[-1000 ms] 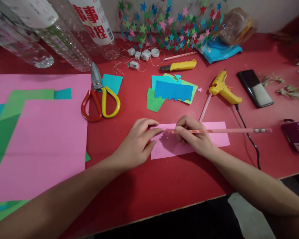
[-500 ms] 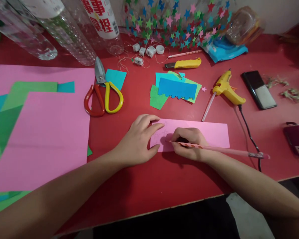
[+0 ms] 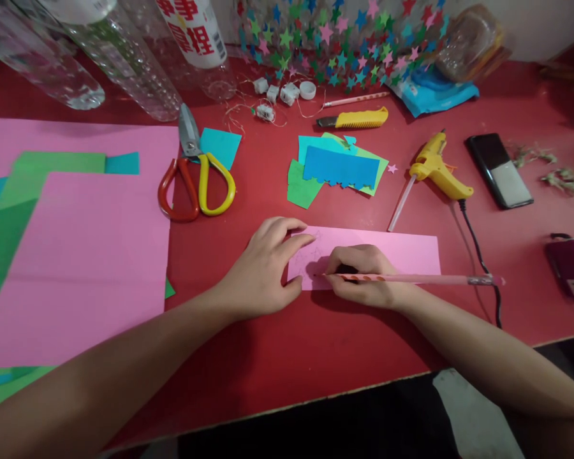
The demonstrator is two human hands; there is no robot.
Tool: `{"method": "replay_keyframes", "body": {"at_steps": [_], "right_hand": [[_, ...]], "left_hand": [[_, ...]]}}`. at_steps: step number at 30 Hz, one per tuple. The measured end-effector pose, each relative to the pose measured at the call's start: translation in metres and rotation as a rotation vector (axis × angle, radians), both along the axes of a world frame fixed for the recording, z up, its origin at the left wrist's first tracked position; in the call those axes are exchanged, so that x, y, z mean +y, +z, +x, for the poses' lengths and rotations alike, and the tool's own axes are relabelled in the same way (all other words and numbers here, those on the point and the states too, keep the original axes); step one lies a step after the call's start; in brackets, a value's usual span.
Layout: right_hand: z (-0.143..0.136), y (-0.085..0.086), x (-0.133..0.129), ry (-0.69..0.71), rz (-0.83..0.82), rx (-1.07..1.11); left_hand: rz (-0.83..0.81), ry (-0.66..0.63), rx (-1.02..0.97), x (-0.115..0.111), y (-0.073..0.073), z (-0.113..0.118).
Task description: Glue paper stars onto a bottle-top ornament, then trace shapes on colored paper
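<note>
A strip of pink paper (image 3: 411, 250) lies on the red table, with faint pencil lines near its left end. My right hand (image 3: 361, 275) pinches a pink pencil (image 3: 425, 279), its tip on or just over the strip and its eraser end pointing right. My left hand (image 3: 270, 268) rests at the strip's left edge, fingers spread, thumb and fingertips on the paper. Beyond the strip sit blue and green paper scraps (image 3: 340, 167) and a tiny pink star (image 3: 392, 169).
Scissors (image 3: 191, 169) and stacked coloured sheets (image 3: 100, 255) lie left. A yellow cutter (image 3: 358, 118), glue gun (image 3: 437, 169) with cord, and phone (image 3: 500, 171) lie across the back and right. Plastic bottles (image 3: 124, 64) and a star-covered container (image 3: 339, 44) stand behind.
The pencil's eraser end has swung away from me, so the pencil lies more level across the view. My left hand stays at the strip's edge.
</note>
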State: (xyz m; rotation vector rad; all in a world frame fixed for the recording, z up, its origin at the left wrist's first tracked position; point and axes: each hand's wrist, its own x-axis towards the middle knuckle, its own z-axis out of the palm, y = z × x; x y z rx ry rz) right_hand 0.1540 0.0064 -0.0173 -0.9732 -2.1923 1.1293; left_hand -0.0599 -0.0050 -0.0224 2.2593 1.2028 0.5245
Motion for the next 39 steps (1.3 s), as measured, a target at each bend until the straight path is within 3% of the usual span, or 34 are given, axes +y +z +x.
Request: {"method": "replay_keyframes", "body": {"at_steps": [6, 13, 27, 39], "right_hand": [[-0.0025, -0.0033, -0.0029, -0.133, 0.007, -0.049], [-0.0012, -0.0075, -0.0041, -0.171, 0.004, -0.06], [0.0033, 0.0013, -0.0021, -0.04, -0.02, -0.025], [0.0016, -0.0021, -0.0048, -0.038, 0.046, -0.04]], "left_hand": [[0.002, 0.004, 0.001, 0.0001, 0.0011, 0.0005], [0.02, 0.005, 0.016, -0.0005, 0.0004, 0.0004], [0.01, -0.001, 0.012, 0.0002, -0.0003, 0.0003], [-0.001, 0.007, 0.004, 0.0004, 0.0005, 0.001]]}}
